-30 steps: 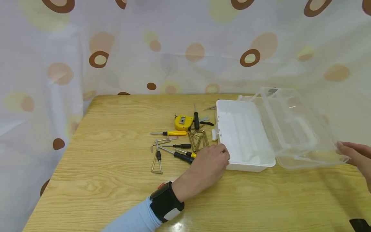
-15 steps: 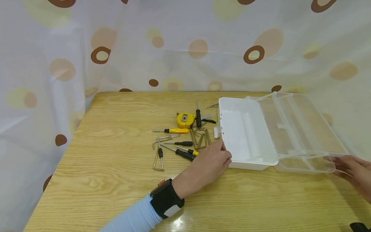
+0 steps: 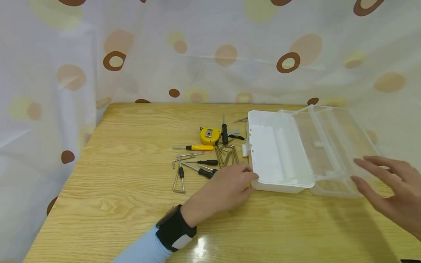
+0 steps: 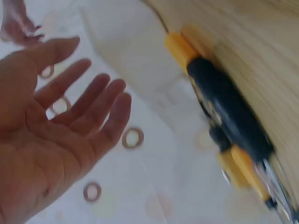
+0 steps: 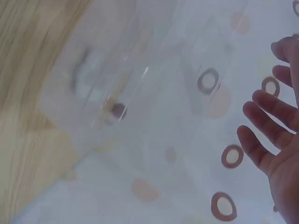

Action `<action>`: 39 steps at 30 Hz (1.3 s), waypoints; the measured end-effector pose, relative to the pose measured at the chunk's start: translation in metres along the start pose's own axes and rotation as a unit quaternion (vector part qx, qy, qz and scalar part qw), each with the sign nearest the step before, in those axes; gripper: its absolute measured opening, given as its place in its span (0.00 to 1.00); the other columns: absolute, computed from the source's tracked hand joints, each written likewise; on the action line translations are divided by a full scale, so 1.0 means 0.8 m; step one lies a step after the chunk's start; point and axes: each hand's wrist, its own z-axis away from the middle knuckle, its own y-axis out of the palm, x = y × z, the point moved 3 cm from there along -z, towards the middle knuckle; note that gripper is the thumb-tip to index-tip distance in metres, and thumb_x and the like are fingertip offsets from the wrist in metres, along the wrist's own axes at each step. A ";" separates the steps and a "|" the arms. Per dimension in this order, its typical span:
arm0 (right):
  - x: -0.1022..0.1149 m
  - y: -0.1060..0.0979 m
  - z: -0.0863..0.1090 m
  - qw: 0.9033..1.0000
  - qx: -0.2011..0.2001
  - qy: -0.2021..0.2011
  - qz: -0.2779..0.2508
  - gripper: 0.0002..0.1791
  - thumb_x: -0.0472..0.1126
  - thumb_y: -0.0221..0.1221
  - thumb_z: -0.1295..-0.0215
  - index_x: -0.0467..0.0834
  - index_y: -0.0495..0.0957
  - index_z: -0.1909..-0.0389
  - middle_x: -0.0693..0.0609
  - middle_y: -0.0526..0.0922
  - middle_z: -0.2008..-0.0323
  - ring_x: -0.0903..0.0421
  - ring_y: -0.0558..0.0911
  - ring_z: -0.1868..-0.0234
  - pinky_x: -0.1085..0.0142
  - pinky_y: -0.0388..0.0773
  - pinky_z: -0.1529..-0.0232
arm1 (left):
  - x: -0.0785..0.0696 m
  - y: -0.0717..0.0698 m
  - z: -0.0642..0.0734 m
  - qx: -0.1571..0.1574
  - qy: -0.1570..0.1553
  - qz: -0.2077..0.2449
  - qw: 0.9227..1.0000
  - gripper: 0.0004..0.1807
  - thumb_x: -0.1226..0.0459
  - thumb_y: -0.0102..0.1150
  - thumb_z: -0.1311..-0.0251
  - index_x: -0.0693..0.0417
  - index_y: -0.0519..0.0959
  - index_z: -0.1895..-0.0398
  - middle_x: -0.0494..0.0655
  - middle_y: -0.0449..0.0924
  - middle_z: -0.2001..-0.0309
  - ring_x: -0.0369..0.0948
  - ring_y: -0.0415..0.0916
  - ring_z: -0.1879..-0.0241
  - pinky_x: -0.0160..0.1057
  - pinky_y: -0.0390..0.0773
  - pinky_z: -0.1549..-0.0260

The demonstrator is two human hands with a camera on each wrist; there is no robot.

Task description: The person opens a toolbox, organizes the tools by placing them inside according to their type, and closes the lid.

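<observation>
A white plastic box [image 3: 268,146] stands with its clear lid [image 3: 335,142] folded back to the right; the inside looks bare. My left hand [image 3: 225,190] is at the box's front left corner, and the left wrist view shows its fingers loosely bent around nothing. My right hand [image 3: 391,186] hovers beside the lid's right part with fingers spread, holding nothing. Left of the box lie a yellow tape measure [image 3: 209,136], a yellow-handled screwdriver [image 3: 200,148], black-handled screwdrivers [image 3: 208,162] and several brass-coloured hex keys [image 3: 235,155]. My left forearm and hand partly cover one screwdriver handle.
The wooden table [image 3: 131,164] runs to a patterned curtain [image 3: 197,54] at the back and left. A small black-handled screwdriver [image 3: 224,134] points away behind the tape measure. A white latch [image 3: 245,149] sticks out from the box's left side.
The lid has come down flatter to the right. My right hand has let go of it and moved up and left. My left hand has drawn slightly left, off the box's rim.
</observation>
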 end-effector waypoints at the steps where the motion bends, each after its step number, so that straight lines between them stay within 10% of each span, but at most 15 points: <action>1: 0.012 0.007 -0.005 0.999 0.001 -0.032 0.006 0.38 0.68 0.50 0.26 0.35 0.87 0.55 0.28 0.85 0.63 0.42 0.81 0.65 0.80 0.67 0.45 | 0.007 -0.006 0.008 0.002 -0.006 0.009 1.000 0.17 0.58 0.62 0.30 0.47 0.82 0.40 0.45 0.81 0.43 0.37 0.83 0.55 0.30 0.81 0.58; 7: 0.042 0.021 -0.006 0.994 0.038 -0.080 0.066 0.32 0.66 0.43 0.22 0.47 0.88 0.57 0.41 0.87 0.62 0.42 0.81 0.72 0.46 0.71 0.71 | 0.061 -0.055 0.081 -0.032 -0.065 0.033 0.997 0.21 0.59 0.64 0.31 0.52 0.80 0.37 0.50 0.80 0.39 0.44 0.83 0.49 0.43 0.84 0.49; 14: 0.015 0.028 0.015 0.993 0.058 -0.067 0.083 0.30 0.61 0.40 0.18 0.50 0.89 0.58 0.47 0.85 0.69 0.44 0.81 0.70 0.49 0.68 0.68 | 0.105 -0.091 0.176 -0.039 -0.177 0.017 0.983 0.17 0.60 0.63 0.31 0.52 0.82 0.41 0.47 0.84 0.45 0.47 0.84 0.49 0.49 0.84 0.51; 20: -0.019 0.028 0.027 0.991 0.062 -0.038 0.114 0.32 0.60 0.36 0.17 0.51 0.87 0.60 0.43 0.85 0.68 0.39 0.81 0.70 0.40 0.74 0.72 | 0.112 -0.095 0.214 -0.025 -0.221 0.017 0.975 0.17 0.59 0.62 0.30 0.50 0.82 0.41 0.44 0.85 0.46 0.46 0.85 0.51 0.51 0.83 0.52; 26: -0.061 0.032 0.042 0.993 0.021 -0.046 0.105 0.32 0.62 0.41 0.19 0.46 0.88 0.63 0.39 0.86 0.71 0.35 0.81 0.73 0.40 0.74 0.75 | 0.106 -0.095 0.211 -0.028 -0.200 -0.004 0.979 0.16 0.60 0.63 0.31 0.49 0.83 0.42 0.42 0.86 0.48 0.43 0.85 0.53 0.47 0.84 0.54; 29: -0.080 0.031 0.048 0.997 0.016 -0.045 0.067 0.34 0.61 0.44 0.20 0.39 0.88 0.63 0.35 0.85 0.72 0.35 0.79 0.75 0.63 0.83 0.55 | 0.103 -0.093 0.192 -0.023 -0.176 -0.008 0.984 0.15 0.60 0.63 0.31 0.51 0.84 0.43 0.44 0.86 0.49 0.44 0.85 0.53 0.46 0.84 0.55; 33: -0.094 0.030 0.053 0.999 0.011 -0.025 0.031 0.36 0.61 0.45 0.21 0.34 0.87 0.62 0.33 0.84 0.72 0.37 0.74 0.75 0.85 0.52 0.35 | 0.105 -0.082 0.158 -0.003 -0.133 0.002 0.991 0.14 0.61 0.62 0.30 0.53 0.84 0.45 0.47 0.86 0.50 0.43 0.85 0.55 0.44 0.84 0.57; 39: -0.094 0.032 0.054 0.999 0.006 -0.015 0.039 0.36 0.63 0.47 0.22 0.34 0.88 0.63 0.30 0.84 0.70 0.33 0.77 0.74 0.82 0.52 0.29 | 0.116 -0.065 0.117 0.018 -0.119 0.020 0.993 0.14 0.63 0.61 0.30 0.53 0.84 0.44 0.46 0.85 0.53 0.38 0.79 0.65 0.36 0.79 0.65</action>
